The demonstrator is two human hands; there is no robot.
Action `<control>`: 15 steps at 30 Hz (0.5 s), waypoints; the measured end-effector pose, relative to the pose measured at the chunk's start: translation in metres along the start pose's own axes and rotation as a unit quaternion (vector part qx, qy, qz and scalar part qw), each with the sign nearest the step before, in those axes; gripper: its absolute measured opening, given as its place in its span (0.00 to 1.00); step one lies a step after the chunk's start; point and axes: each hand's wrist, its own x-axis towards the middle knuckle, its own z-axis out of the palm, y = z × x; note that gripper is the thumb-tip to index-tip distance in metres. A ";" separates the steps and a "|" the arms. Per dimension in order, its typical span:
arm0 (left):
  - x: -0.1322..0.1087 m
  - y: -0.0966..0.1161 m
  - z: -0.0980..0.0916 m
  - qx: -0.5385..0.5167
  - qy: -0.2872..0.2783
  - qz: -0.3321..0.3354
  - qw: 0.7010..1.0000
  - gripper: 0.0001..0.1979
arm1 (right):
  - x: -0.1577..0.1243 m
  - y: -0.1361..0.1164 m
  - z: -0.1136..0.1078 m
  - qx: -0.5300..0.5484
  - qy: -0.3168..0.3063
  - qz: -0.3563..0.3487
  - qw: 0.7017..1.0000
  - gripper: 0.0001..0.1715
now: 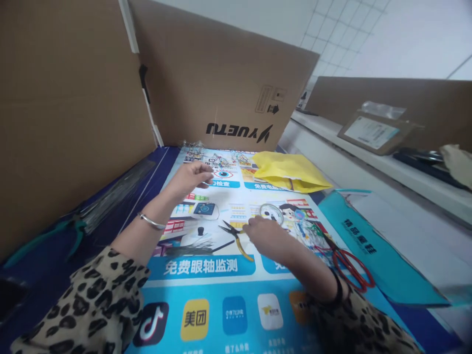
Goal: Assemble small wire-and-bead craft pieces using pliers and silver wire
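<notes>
Yellow-handled pliers [235,232] slant lengthwise, jaws pointing left and slightly away.

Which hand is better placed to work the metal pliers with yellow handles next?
Probably the right hand: it is at one handle of the pliers, while the left hand is farther forward, near the printed blue eye.

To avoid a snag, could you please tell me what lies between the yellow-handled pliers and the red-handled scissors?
In the head view, the right hand and forearm lie between the pliers and the scissors, over the printed sheet.
</notes>
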 end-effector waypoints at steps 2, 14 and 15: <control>-0.004 0.000 0.007 -0.110 -0.020 -0.042 0.993 0.11 | 0.002 -0.008 0.008 -0.012 0.018 0.000 1.000 0.12; -0.021 -0.002 0.023 -0.215 -0.077 -0.116 0.967 0.09 | 0.008 -0.006 0.029 0.037 0.131 0.045 0.990 0.14; -0.023 -0.001 0.025 -0.227 -0.089 -0.124 0.962 0.09 | 0.008 -0.003 0.029 0.049 0.157 0.052 0.985 0.15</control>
